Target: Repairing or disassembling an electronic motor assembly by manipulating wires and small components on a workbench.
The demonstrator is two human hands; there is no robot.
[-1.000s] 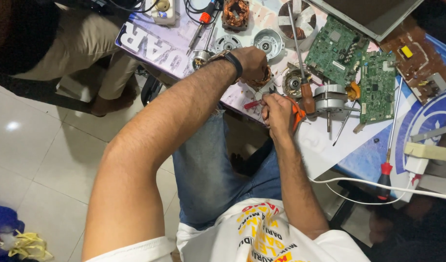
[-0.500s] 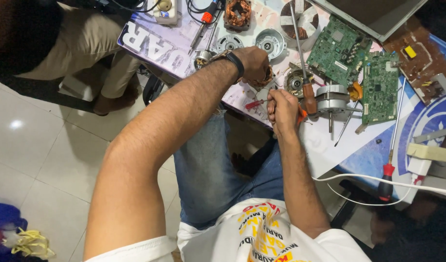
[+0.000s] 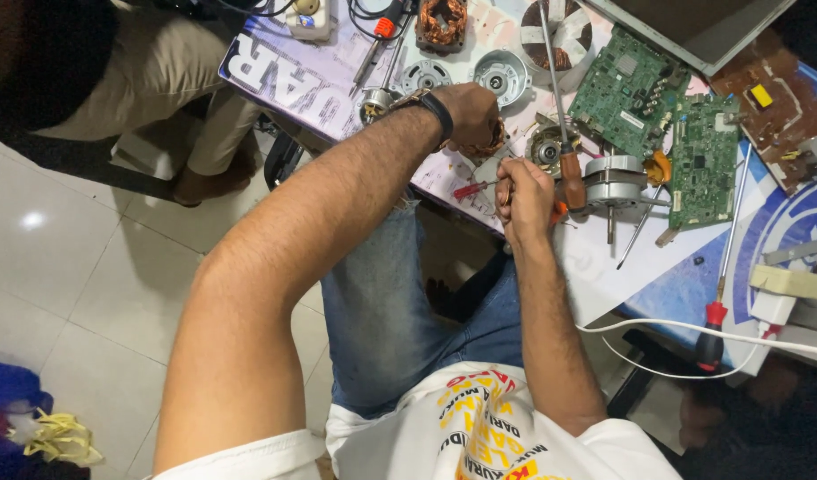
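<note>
The left hand (image 3: pixel 469 114) stayed clenched on a copper-wound motor part (image 3: pixel 490 142) at the table (image 3: pixel 595 267) edge. The right hand (image 3: pixel 526 197) had shifted slightly, its grip closed on a red-handled tool (image 3: pixel 472 188).

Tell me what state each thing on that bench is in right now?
Left hand: closed over a copper-wound motor part.
Right hand: gripping a small red-handled tool.
Silver motor: shaft exposed, lying free.
Green circuit boards: bare, flat on the table.
Red screwdriver: lying unused.

A pale printed banner sheet (image 3: pixel 328 67) with large white lettering on a dark band covers the table at eleven o'clock, a grey screen panel (image 3: pixel 693 27) lying tilted at one o'clock.
</note>
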